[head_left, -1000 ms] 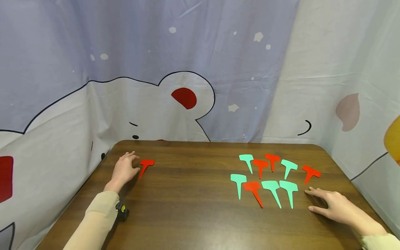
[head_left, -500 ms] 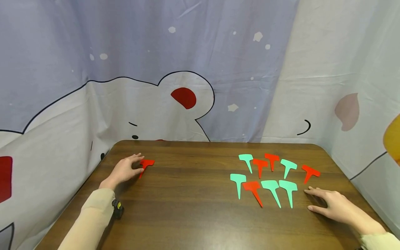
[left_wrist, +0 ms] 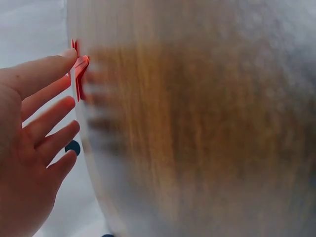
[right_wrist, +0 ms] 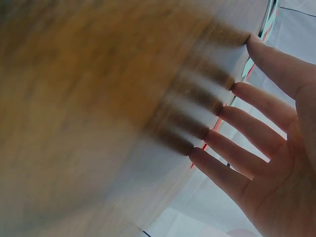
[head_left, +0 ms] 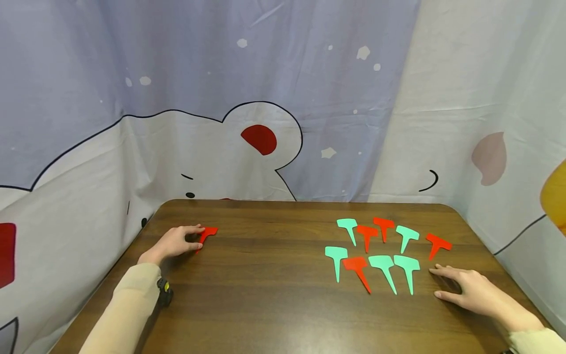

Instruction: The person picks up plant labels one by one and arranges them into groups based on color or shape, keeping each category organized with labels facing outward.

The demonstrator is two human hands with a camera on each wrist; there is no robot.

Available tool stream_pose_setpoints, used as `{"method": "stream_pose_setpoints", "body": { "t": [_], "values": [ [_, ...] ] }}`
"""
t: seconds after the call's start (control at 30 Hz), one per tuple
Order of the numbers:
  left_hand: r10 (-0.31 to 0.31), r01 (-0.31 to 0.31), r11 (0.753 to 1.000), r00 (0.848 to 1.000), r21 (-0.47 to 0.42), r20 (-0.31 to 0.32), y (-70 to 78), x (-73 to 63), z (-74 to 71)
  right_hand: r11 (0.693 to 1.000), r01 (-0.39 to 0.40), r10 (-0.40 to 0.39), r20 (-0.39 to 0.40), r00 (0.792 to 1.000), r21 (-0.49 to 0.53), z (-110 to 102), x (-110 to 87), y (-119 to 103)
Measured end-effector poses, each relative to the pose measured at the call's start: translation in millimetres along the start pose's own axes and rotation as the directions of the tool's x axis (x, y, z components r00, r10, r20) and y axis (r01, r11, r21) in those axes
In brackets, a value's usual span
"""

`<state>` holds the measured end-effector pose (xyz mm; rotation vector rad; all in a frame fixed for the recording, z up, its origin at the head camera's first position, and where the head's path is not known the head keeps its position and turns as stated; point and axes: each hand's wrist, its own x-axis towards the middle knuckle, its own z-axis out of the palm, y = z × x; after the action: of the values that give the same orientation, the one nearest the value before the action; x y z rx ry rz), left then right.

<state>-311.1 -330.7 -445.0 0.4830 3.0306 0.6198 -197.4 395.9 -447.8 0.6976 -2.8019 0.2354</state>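
At the left of the table, a red T-shaped plant label (head_left: 209,231) lies under the fingertips of my left hand (head_left: 174,241). In the left wrist view the thumb and index finger pinch that red label (left_wrist: 81,69), while the other fingers are spread apart. My right hand (head_left: 475,291) rests at the right side with its fingertips on the wood, fingers spread and holding nothing. Close to it are a green T-shaped label (head_left: 407,268) and a red one (head_left: 438,243).
Further labels lie in two loose rows on the right half of the brown table (head_left: 265,295), among them a red one (head_left: 356,268) and a green one (head_left: 336,254). A printed curtain (head_left: 221,98) hangs behind the table's far edge.
My left hand has lowered and moved onto the red label, with thumb and index finger closing about it. The right hand and the other labels stay where they were.
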Motion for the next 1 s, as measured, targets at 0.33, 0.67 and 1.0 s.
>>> {"method": "stream_pose_setpoints", "body": {
  "t": [0.33,0.67,1.0],
  "values": [
    [-0.030,0.029,0.999,0.999,0.024,0.040,3.2,2.4,-1.2,1.000,-0.007,0.007,0.015,1.000,0.008,-0.7,0.3,0.5],
    [-0.042,0.039,0.998,0.997,0.039,0.066,5.7,4.7,-3.3,1.000,-0.001,0.001,0.011,1.000,0.006,0.7,0.6,0.6],
    [-0.046,0.043,0.998,0.997,0.035,0.064,3.2,5.0,-2.4,1.000,-0.006,0.006,0.031,0.999,0.004,-1.6,2.0,-0.9]
  ]
}}
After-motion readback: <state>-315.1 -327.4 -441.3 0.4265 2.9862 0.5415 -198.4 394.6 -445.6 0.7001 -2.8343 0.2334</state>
